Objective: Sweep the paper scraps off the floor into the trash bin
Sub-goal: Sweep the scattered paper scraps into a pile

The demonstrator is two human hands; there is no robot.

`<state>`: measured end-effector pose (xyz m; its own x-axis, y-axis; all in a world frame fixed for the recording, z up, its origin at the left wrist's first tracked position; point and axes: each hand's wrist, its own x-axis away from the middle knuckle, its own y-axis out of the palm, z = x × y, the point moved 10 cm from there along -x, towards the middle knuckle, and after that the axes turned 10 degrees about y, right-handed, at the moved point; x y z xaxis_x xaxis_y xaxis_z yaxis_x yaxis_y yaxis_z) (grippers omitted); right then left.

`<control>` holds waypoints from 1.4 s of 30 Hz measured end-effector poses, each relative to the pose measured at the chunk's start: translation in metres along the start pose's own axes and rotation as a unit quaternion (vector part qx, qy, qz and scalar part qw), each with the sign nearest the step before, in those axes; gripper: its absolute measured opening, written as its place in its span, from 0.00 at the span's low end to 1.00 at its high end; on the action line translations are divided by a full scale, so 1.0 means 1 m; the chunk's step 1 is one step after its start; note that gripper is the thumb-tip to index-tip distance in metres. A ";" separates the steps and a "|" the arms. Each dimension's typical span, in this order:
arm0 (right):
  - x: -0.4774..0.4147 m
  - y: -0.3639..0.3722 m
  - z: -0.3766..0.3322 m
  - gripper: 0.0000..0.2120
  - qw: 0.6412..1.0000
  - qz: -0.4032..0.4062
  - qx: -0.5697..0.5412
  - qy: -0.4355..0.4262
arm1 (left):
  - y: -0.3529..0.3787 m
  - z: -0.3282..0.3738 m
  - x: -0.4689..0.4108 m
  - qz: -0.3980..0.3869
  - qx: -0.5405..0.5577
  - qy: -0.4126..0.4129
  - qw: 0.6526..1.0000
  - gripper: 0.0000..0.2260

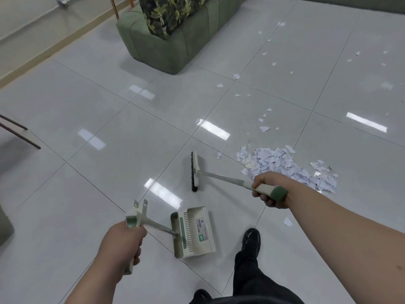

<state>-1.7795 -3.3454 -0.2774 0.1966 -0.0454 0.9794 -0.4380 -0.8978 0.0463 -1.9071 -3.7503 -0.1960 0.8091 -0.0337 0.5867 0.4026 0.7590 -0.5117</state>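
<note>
Clenched at seven o'clock: left hand (122, 240) round handle of cream plastic dustpan (194, 232). Clasped in right hand (268, 189) at four: cream black-bristled broom (195, 172). Heaped at three: white torn paper scraps (285, 165), strays toward one.

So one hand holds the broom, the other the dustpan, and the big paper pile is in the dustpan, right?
No. The head view shows the big paper pile lying on the floor, not in the dustpan. The right hand does grip the broom, and the left hand the dustpan's handle.
</note>
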 end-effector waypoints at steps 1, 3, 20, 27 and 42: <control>-0.003 -0.013 -0.010 0.18 1.000 -0.002 -0.004 0.004 | 0.008 0.012 -0.005 0.002 -0.003 -0.002 1.000 0.07; -0.007 -0.043 -0.028 0.17 1.000 -0.008 -0.029 0.005 | 0.026 0.038 -0.016 0.004 -0.014 -0.006 1.000 0.07; 0.035 -0.302 -0.092 0.14 0.959 0.099 -0.266 0.005 | 0.148 0.255 -0.112 -0.036 -0.083 0.066 0.994 0.04; 0.040 -0.258 -0.166 0.13 0.957 0.117 -0.262 -0.046 | 0.155 0.316 -0.182 -0.064 -0.082 0.097 0.990 0.04; -0.060 -0.006 -0.411 0.07 0.984 -0.017 -0.176 -0.030 | 0.061 0.396 -0.375 -0.134 -0.063 0.086 0.985 0.06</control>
<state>-2.1488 -3.1576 -0.2554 0.2622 -0.0533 0.9635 -0.7050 -0.6923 0.1536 -2.3551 -3.4337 -0.1989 0.7226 -0.3409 0.6013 0.6531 0.6217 -0.4324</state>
